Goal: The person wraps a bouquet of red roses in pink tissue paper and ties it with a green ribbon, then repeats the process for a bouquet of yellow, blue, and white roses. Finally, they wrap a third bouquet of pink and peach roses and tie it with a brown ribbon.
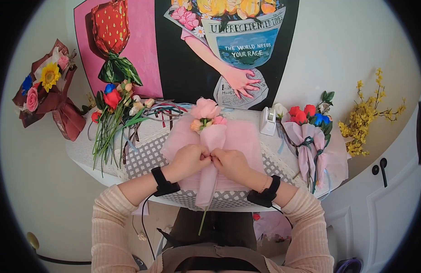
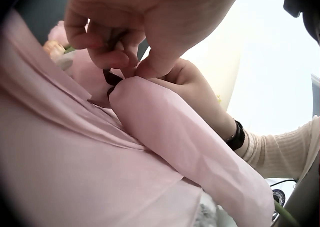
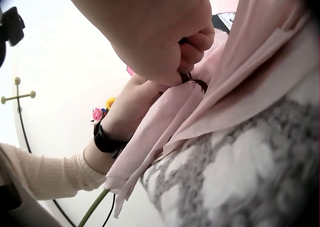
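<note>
Left hand and right hand pinching dark ribbon round pink wrap, pink rose at 12 o'clock of grip, stem at 6.

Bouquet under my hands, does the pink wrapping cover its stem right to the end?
No, a green stem sticks out past the lower end of the pink wrapping.
</note>
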### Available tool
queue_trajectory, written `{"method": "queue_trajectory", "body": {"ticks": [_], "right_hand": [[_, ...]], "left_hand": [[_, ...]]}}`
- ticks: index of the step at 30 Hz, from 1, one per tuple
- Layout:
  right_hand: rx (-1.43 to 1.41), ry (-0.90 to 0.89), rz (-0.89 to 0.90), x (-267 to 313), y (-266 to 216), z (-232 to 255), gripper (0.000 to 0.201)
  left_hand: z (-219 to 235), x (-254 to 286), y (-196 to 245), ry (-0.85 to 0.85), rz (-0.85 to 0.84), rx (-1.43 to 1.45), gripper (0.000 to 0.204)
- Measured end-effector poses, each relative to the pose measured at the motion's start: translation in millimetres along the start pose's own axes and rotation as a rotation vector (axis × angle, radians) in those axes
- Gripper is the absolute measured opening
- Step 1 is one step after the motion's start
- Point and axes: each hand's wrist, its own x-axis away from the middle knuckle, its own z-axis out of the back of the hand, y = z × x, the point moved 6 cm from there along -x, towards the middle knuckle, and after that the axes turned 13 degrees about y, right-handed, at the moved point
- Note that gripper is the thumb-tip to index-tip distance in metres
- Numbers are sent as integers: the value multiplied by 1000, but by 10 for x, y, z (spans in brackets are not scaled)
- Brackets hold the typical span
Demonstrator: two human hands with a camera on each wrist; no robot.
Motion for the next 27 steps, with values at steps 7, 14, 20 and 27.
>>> {"method": "queue_trajectory", "body": {"ticks": [7,14,20,27], "right_hand": [[-321,-86,-220,-29,153,9,10],[-359,-123,-308,34,282,-48,12],[-290,-123,-263,70,392,-41,14],[-270,-172,-305,141,436,34,21]], "left_hand": [[59,1,36,13,-114,-81,11],[189,-5,54,-23,-132,-173,13],[197,33,-22,-122,-166,-274,18],[145,51,-266,-264,-41,-78,24]]}}
